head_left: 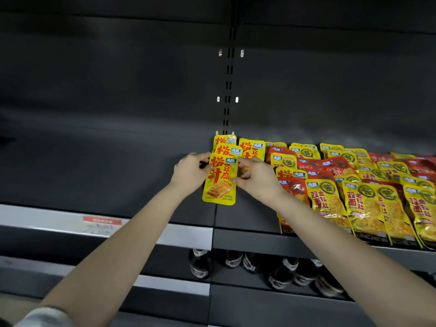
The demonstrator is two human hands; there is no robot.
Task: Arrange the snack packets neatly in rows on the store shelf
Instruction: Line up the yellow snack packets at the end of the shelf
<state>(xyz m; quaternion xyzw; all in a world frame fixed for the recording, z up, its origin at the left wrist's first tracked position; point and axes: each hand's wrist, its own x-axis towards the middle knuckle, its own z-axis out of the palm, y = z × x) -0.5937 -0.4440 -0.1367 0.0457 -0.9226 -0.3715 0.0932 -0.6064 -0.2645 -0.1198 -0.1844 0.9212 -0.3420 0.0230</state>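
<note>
Below: dark bottles [283, 272] are seen on the lower level.
Hands: a yellow tofu snack packet [220, 182] is pinched at its side edges by the left hand [191, 172] and right hand [257, 178].
Packet: held on the store shelf [94, 166], overlapping two matching packets [227, 147] behind.

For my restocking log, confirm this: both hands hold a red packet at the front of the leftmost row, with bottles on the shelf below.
One thing is wrong: the head view shows the packet held by the left hand and right hand is yellow, not red. The rest stands: it fronts the leftmost row, with bottles on the shelf below.
</note>
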